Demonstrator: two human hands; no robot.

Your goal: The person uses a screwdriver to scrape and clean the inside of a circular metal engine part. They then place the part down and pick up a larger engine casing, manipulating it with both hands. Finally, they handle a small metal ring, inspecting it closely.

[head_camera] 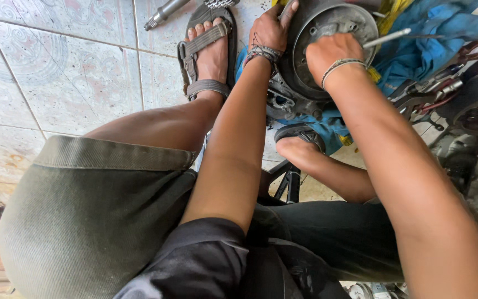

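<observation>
Dark cloth over the person's lap fills the bottom of the view, with olive shorts [84, 216] beside it and both bare forearms reaching away toward a round metal drum [327, 44], a wheel-hub or brake-plate sort of part standing on edge over blue cloth [432, 44]. Left of the drum, the left hand [269, 30] curls over its rim, fingers closed on the edge. On the drum's face, the right hand [330, 52] is bunched into a near fist; a thin metal rod [385, 37] sticks out from beside it, though I cannot tell whether the fingers actually grip it. Further left of the drum, a sandalled foot [208, 55] rests on the tiled floor [56, 72]. This looks like work on the drum's inner face, braced by 1 hand. Any next move would call for keeping that brace firm while the other hand applies force squarely.
</observation>
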